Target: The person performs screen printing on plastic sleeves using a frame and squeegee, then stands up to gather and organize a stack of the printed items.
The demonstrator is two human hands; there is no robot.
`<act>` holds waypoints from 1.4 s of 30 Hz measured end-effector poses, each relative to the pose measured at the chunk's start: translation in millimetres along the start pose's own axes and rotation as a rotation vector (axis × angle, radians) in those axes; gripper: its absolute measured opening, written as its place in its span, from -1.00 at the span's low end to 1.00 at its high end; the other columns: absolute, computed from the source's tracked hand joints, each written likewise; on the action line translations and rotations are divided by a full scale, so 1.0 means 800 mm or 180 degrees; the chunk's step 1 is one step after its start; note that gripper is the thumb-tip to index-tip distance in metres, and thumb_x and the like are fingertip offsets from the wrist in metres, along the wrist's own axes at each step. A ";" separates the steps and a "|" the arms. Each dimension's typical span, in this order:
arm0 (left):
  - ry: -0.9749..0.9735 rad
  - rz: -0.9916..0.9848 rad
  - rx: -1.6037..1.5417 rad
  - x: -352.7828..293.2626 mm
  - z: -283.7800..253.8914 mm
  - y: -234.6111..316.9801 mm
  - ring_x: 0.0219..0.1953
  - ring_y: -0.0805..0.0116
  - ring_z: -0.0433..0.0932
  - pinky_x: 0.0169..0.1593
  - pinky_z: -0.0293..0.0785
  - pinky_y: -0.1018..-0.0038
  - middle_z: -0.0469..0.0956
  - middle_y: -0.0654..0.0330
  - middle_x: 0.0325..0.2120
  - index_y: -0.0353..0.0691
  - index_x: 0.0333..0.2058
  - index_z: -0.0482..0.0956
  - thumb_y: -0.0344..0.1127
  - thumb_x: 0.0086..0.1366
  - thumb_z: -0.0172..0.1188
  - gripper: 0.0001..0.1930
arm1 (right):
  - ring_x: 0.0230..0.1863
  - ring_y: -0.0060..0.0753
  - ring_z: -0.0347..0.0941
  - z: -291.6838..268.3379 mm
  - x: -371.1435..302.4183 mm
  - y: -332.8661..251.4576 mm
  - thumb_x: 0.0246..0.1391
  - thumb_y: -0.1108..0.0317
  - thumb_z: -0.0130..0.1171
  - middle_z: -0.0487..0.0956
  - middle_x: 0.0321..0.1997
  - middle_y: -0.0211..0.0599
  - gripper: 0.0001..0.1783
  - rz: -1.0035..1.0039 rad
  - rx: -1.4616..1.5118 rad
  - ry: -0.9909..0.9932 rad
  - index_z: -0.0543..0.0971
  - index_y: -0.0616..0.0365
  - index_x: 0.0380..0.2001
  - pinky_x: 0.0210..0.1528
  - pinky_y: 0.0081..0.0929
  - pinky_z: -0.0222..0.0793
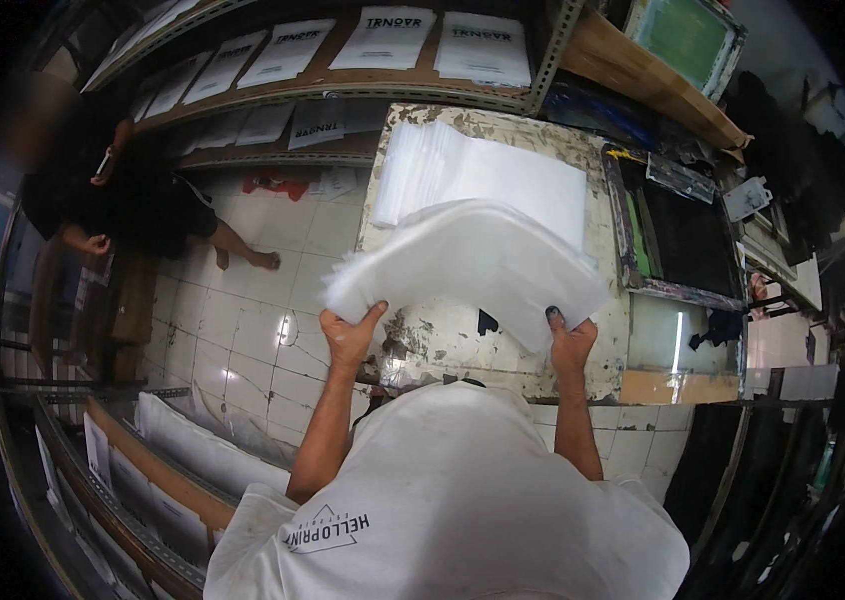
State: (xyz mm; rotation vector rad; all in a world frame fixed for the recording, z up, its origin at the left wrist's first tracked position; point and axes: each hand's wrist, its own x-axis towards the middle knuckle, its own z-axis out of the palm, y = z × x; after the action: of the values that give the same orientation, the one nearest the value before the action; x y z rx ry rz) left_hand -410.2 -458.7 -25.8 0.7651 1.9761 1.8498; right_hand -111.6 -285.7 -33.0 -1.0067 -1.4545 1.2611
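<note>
A stack of translucent white plastic bags (pixel 473 250) is held up between my two hands, bowed upward in its middle. My left hand (pixel 351 332) grips its near left corner, thumb on top. At the near right corner my right hand (pixel 571 338) pinches the stack, its thumb darkly stained. Beyond the held stack, a second pile of similar white bags (pixel 523 180) lies on the worn, paint-chipped table (pixel 423 345). The fingers under the held stack are mostly hidden.
A printing screen frame (pixel 678 235) lies at the table's right. Shelves (pixel 373 78) with printed white bags run along the back. At the left, a person in dark clothes (pixel 133 200) sits over the tiled floor (pixel 243 330). A rack (pixel 158 480) with boards stands at the lower left.
</note>
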 end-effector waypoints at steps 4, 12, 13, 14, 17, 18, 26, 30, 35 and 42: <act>-0.0217 0.0031 0.0038 -0.008 0.002 -0.041 -0.18 0.31 0.68 -0.08 0.59 0.39 0.70 0.10 -0.22 -0.37 -0.19 0.65 -0.45 -0.01 0.55 -0.62 | 0.00 -0.39 0.54 0.010 0.000 0.042 0.12 0.56 0.32 0.63 -0.02 -0.17 -0.58 0.0081 0.0209 0.0137 0.51 0.41 0.05 0.13 -0.40 0.42; -0.0532 0.0518 0.1452 0.022 0.019 -0.083 -0.32 0.17 0.64 -0.14 0.55 0.39 0.67 0.11 -0.33 -0.27 -0.25 0.65 -0.47 -0.13 0.57 -0.59 | 0.00 -0.36 0.55 0.012 0.030 0.064 0.10 0.58 0.34 0.64 -0.02 -0.17 -0.60 0.0372 0.0098 0.0399 0.53 0.40 0.02 0.13 -0.39 0.42; -0.0637 0.0313 0.1877 0.026 0.021 -0.078 -0.31 0.20 0.65 -0.13 0.55 0.39 0.67 0.12 -0.34 -0.28 -0.25 0.65 -0.47 -0.11 0.58 -0.60 | -0.02 -0.37 0.56 0.008 0.037 0.058 0.09 0.58 0.34 0.65 -0.04 -0.18 -0.62 0.0298 0.0134 0.0361 0.55 0.40 -0.01 0.11 -0.41 0.43; -0.0090 -0.0583 0.0390 0.021 0.029 -0.072 -0.30 0.31 0.65 -0.13 0.55 0.41 0.70 0.16 -0.35 -0.33 -0.25 0.65 -0.42 0.01 0.56 -0.67 | -0.05 -0.38 0.57 0.004 0.044 0.050 0.09 0.59 0.34 0.66 -0.07 -0.18 -0.64 0.0305 0.0180 0.0360 0.56 0.40 -0.03 0.08 -0.42 0.44; -0.0278 -0.0587 0.0320 0.036 0.027 -0.048 -0.26 0.38 0.64 -0.11 0.55 0.44 0.70 0.18 -0.29 -0.36 -0.19 0.66 -0.43 0.07 0.54 -0.67 | -0.14 -0.42 0.59 -0.013 0.062 0.024 0.08 0.60 0.34 0.69 -0.15 -0.20 -0.70 0.0276 0.0022 0.0233 0.60 0.41 -0.10 -0.02 -0.47 0.48; -0.0288 -0.0707 0.0279 0.039 0.031 -0.042 -0.24 0.38 0.63 -0.09 0.55 0.45 0.70 0.18 -0.28 -0.36 -0.17 0.65 -0.43 0.07 0.54 -0.65 | -0.14 -0.42 0.59 -0.020 0.065 0.016 0.07 0.60 0.35 0.69 -0.15 -0.20 -0.70 0.0314 -0.0054 0.0160 0.60 0.41 -0.09 -0.02 -0.47 0.48; 0.0344 -0.0787 -0.0525 0.034 0.059 -0.047 -0.10 0.29 0.61 0.02 0.52 0.42 0.66 0.09 -0.13 -0.38 0.00 0.56 -0.45 0.06 0.53 -0.49 | -0.09 -0.29 0.65 -0.035 0.083 -0.074 0.02 0.58 0.32 0.71 -0.21 -0.11 -0.77 -0.1574 -0.1047 -0.0306 0.63 0.39 -0.20 -0.02 -0.36 0.56; 0.0264 -0.1045 -0.0730 0.018 0.082 -0.059 0.02 0.25 0.55 0.14 0.46 0.37 0.60 0.08 -0.04 -0.40 0.03 0.50 -0.54 0.11 0.46 -0.50 | -0.35 -0.05 0.72 -0.033 0.122 -0.184 -0.12 0.40 0.34 0.73 -0.33 -0.02 -0.67 -0.2051 -0.1173 -0.1581 0.71 0.37 -0.24 -0.21 -0.31 0.65; -0.0650 -0.1540 -0.1392 0.021 0.092 -0.057 0.26 0.22 0.37 0.28 0.35 0.34 0.39 -0.02 0.21 -0.36 0.38 0.10 -0.50 0.13 0.45 -0.10 | -0.35 -0.10 0.72 0.024 0.170 -0.302 -0.13 0.40 0.33 0.71 -0.34 -0.05 -0.72 -0.2795 -0.2065 -0.2411 0.69 0.31 -0.30 -0.25 -0.37 0.64; -0.1300 -0.1492 -0.0664 0.029 0.058 -0.029 0.26 0.04 0.33 0.26 0.40 0.19 0.27 -0.14 0.24 -0.22 0.41 -0.14 -0.35 0.01 0.58 0.16 | -0.27 -0.03 0.70 0.072 0.208 -0.378 -0.21 0.52 0.25 0.71 -0.30 -0.06 -0.72 -0.2748 -0.3420 -0.3032 0.66 0.29 -0.31 -0.20 -0.32 0.58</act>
State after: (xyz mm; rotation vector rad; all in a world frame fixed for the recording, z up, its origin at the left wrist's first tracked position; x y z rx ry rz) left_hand -405.7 -408.1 -50.6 0.5091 1.5155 1.4546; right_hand -208.3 -179.6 285.8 -0.1587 -3.0071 0.1698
